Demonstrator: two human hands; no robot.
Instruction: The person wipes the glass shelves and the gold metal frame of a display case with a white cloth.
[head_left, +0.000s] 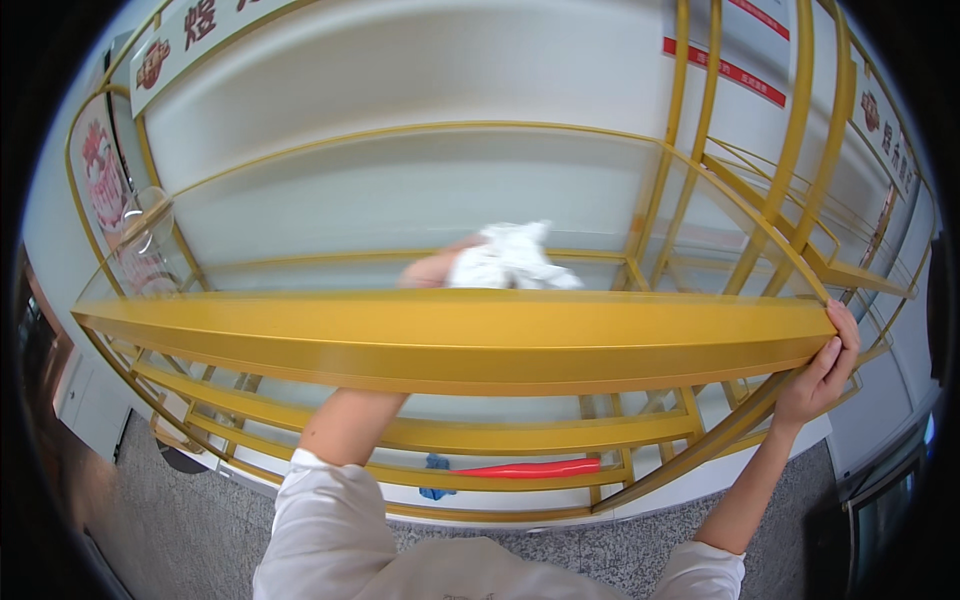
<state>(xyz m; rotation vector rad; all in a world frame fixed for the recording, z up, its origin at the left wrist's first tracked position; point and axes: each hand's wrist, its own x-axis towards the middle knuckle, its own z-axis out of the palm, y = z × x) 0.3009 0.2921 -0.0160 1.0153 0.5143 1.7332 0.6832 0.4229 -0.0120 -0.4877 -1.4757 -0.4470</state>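
A gold-coloured metal shelf rack with glass panels (450, 337) stands in front of me, its thick front rail crossing the view. My left forearm passes beneath that rail. Behind it, partly hidden by the rail and seen through glass, my left hand (433, 270) holds a crumpled white cloth (510, 255). Both hand and cloth are blurred. At the rack's right front corner, my right hand (826, 371) grips the end of the rail, fingers over the top edge.
On a lower level lie a long red object (532, 470) and a blue cloth (437, 480). A clear plastic container (146, 217) stands at the rack's left end. Another gold rack (862, 274) adjoins on the right. A dark-fronted appliance (889, 510) stands on the speckled floor (195, 517), lower right.
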